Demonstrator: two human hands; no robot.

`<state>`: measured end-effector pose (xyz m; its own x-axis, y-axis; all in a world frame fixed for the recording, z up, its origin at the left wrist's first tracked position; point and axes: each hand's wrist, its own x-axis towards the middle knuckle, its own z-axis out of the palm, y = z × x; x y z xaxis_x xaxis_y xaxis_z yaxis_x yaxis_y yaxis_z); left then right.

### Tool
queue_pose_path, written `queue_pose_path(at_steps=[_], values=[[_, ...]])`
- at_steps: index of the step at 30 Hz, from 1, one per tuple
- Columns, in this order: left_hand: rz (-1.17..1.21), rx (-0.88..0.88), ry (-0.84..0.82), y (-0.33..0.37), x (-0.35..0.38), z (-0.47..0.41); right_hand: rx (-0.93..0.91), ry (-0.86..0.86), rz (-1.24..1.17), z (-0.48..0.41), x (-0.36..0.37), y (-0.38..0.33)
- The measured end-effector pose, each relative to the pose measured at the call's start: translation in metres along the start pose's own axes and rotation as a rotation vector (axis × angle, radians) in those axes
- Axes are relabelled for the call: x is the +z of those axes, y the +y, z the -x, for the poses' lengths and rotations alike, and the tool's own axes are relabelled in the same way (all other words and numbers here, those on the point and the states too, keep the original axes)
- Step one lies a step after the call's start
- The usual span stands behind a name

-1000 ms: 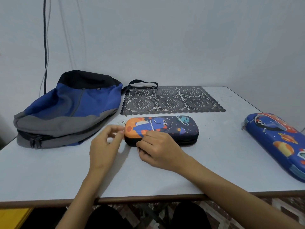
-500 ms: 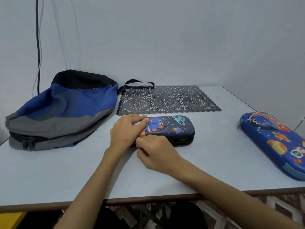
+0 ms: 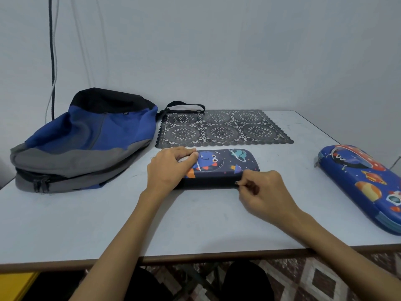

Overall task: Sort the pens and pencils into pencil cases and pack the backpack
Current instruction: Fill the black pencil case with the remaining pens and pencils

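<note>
1. L hand (image 3: 167, 168): 1 s ago it hung just beside the left end of the pencil case (image 3: 225, 164), fingers curled and not on the lid. By 0.5 s ago it had landed on that end. Now it lies across it, fingers straight on the lid, hiding most of the orange patch.
2. R hand (image 3: 262, 192): was at the case's near edge by the left end, approx. below the orange patch. It has since slid along the front to the near right corner, where thumb & forefinger pinch the edge. Whatever else they hold is too small to tell.
3. Hands sat close together before; now they're at opposite ends of the case.
</note>
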<state>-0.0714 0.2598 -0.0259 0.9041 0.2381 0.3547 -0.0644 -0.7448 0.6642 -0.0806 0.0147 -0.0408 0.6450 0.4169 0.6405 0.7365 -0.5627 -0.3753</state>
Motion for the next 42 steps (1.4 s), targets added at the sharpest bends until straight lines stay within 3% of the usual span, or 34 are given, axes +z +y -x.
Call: queue_pose_path(at_steps=[14, 25, 39, 42], values=[[0.037, 0.07, 0.027, -0.007, 0.005, -0.003, 0.175, 0.005, -0.079, 0.005, -0.023, 0.018], [0.032, 0.102, 0.037, -0.007, 0.005, -0.004, 0.404, 0.036, 0.017, -0.032, -0.02, 0.057], [0.016, 0.087, 0.053, -0.003, 0.005, -0.003, 0.581, -0.166, -0.353, -0.099, 0.008, 0.079], [-0.019, 0.053, 0.046, 0.001, 0.003, -0.001, 0.653, -0.149, -0.57, -0.093, 0.007, 0.071]])
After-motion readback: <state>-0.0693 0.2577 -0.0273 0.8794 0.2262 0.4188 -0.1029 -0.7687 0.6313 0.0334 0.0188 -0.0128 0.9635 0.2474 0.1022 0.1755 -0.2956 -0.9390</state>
